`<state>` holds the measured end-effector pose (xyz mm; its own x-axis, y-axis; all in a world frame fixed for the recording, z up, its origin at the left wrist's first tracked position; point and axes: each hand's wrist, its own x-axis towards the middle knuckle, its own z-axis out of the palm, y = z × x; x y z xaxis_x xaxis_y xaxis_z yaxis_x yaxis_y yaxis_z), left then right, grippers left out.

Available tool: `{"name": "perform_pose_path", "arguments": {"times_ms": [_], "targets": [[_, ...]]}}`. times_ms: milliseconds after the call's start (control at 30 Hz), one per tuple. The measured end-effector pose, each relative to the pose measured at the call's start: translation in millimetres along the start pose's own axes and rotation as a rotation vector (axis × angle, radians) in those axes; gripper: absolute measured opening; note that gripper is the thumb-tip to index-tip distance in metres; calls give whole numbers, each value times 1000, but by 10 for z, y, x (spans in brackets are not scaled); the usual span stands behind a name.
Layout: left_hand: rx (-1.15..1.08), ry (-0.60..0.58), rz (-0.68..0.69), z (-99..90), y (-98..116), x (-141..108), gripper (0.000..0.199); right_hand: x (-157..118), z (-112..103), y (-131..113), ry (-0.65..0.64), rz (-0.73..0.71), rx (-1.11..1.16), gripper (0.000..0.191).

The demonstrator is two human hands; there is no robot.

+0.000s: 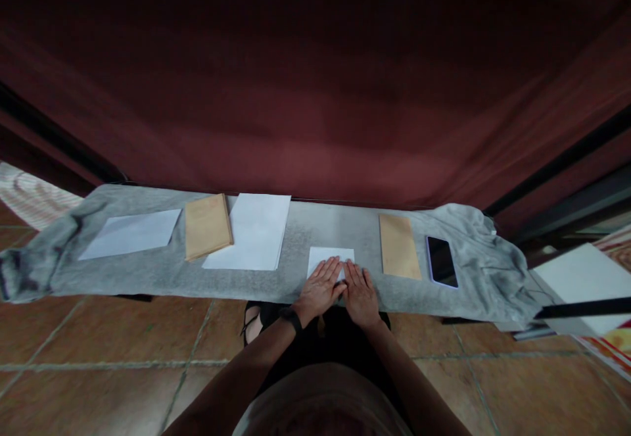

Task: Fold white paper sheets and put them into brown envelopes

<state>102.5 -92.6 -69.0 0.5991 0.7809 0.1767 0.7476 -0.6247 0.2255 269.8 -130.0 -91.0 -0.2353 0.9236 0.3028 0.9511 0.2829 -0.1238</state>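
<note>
A small white sheet of paper [318, 254], perhaps folded, lies flat on the grey cloth in front of me. My left hand [321, 286] rests palm down on its left part, fingers stretched out. Beside it, my right hand [361, 292] lies flat over the right part, with its fingers extended too. The fingertips of both hands come close together near the middle of the paper. The lower part of the sheet is hidden beneath my hands. A dark band [292, 318] circles my left wrist.
A grey cloth [335, 222] covers the narrow bench. Left of my hands are a stack of white paper [261, 232], a stack of brown envelopes [206, 227] and a white sheet [132, 233]. To the right lie one brown envelope [399, 246] and a phone [442, 262]. A dark red curtain [305, 127] hangs behind.
</note>
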Motion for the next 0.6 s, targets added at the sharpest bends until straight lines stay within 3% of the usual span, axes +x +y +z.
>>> {"name": "perform_pose_path", "arguments": {"times_ms": [433, 600], "targets": [[65, 17, -129, -24, -299, -165, 63, -22, 15, -2, 106, 61, 1, 58], [56, 50, -185, -48, -258, -93, 59, -24, 15, 1, 98, 57, 0, 59]]}}
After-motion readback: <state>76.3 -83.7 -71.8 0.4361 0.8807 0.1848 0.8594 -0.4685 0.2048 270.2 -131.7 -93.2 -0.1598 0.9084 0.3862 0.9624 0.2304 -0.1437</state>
